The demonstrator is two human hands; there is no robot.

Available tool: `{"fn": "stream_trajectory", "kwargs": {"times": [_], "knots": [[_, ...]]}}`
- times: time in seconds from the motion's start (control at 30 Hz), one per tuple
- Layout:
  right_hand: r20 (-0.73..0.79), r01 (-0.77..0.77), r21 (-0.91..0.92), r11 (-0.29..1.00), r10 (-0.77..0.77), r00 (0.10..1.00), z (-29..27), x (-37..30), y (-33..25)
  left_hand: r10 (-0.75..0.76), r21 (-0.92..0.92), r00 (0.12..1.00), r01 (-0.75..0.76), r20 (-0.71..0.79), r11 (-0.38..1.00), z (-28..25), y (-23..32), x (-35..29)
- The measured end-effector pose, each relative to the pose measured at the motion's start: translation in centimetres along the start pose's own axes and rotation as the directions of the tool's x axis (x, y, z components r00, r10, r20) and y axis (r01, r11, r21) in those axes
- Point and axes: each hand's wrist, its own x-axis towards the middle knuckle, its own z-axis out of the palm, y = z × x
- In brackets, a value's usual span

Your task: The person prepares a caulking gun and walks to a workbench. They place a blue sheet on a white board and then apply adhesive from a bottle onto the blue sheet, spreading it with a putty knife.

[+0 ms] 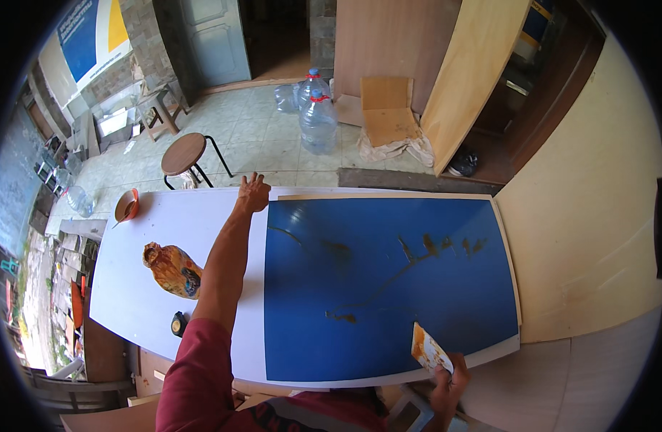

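Observation:
A blue sheet (374,288) lies on the white tabletop (129,302), marked with brownish smears and streaks. My right hand (450,381), at the sheet's near right edge, grips a white flat scraper (430,349) coated with brown, glue-like stuff. Stretched across the table, my left hand (254,193) is at the far edge by the sheet's upper left corner, fingers extended and holding nothing. Left of that forearm stands or lies a brown-stained plastic container (174,270), partly hidden by the arm. A dark tape measure (178,324) rests nearer to me.
An orange bowl (128,205) with a stick-like handle sits at the table's far left corner. Beyond the table are a round stool (184,154), large clear water bottles (318,126) and flattened cardboard (388,119). A pale panel (590,216) borders the right side.

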Motion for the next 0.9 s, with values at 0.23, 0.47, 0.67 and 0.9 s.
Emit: {"fn": "stream_trajectory", "kwargs": {"times": [0.23, 0.47, 0.67, 0.9], "knots": [[0.140, 0.074, 0.064, 0.995, -0.083, 0.987, 2.2, 4.4, -1.2, -0.320, -0.995, 0.946, -0.021, -0.051, 0.096, -3.2, -5.5, -2.4], [0.332, 0.297, 0.021, 0.955, -0.286, 0.899, 10.5, 12.7, -1.7, -0.198, -0.692, 0.966, -0.258, -0.168, -0.675, -9.9, 0.8, -10.5], [0.454, 0.355, -0.347, 0.868, -0.176, 0.874, 19.0, 18.8, -3.7, -0.246, -0.630, 0.965, -0.245, -0.088, -0.737, -14.3, 7.0, -21.1], [0.488, 0.318, -0.605, 0.730, 0.024, 0.873, 27.3, 18.5, -5.0, -0.736, -0.950, 0.675, -0.195, 0.050, -0.243, -10.0, 10.7, -37.2]]}}
